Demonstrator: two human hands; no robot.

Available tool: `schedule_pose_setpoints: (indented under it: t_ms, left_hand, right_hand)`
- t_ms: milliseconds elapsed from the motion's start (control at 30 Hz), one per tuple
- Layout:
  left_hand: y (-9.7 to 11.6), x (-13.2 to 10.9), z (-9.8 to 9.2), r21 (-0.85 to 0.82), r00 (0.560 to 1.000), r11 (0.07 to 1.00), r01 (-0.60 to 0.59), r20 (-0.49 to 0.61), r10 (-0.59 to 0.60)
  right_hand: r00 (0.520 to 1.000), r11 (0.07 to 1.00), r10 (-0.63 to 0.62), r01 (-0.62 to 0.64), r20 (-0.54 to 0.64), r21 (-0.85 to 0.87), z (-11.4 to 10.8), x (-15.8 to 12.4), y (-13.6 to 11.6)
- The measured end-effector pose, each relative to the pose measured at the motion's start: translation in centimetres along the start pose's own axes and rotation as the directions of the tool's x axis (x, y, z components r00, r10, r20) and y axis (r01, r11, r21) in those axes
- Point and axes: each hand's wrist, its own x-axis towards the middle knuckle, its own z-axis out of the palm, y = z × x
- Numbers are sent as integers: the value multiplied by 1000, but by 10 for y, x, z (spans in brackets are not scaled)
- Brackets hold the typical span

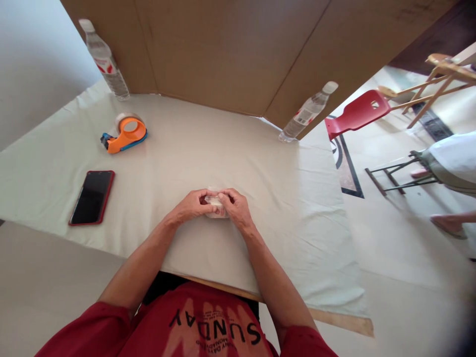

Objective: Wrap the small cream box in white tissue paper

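Observation:
A small, pale, boxy packet (219, 212) with faint reddish print lies between my hands, low over the cloth near the table's front. My left hand (194, 204) grips its left side, with thumb and fingers closed around it. On the other side my right hand (235, 206) pinches the packet's upper right part, fingers bent. The fingers cover much of the packet, so its exact kind cannot be made out. Both hands meet almost fingertip to fingertip along its far edge.
A phone (92, 198) and an orange tape dispenser (128, 135) lie to the left on the pale tablecloth (178, 144). Two water bottles (107, 67) stand by the cardboard screen (223, 54) at the back. Right of the table are a red chair (359, 114) and a seated person (453, 163).

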Motion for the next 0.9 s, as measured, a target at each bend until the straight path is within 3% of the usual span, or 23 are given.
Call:
schedule_pose_setpoints:
  t_ms: [233,433,633,767,900]
  left_hand:
    - [-3,2,0,-5,999,1000,-28,-43,27]
    - [-5,3,-1,-17,999,999,-30,-37,30]
    - [1,0,-2,-36,999,999,-18,-34,16]
    - [1,-3,-1,120,998,992,-34,-47,40]
    - [-1,-2,-1,395,983,911,-121,-81,166]
  right_hand:
    - [994,992,50,-38,-95,119,8,-6,15]
    - [993,995,60,-51,-101,86,9,-5,17]
    - [994,990,110,-110,11,87,1,-13,12]
    - [988,984,137,-144,74,101,0,-18,14]
    - [989,983,123,-133,84,124,0,-18,18]
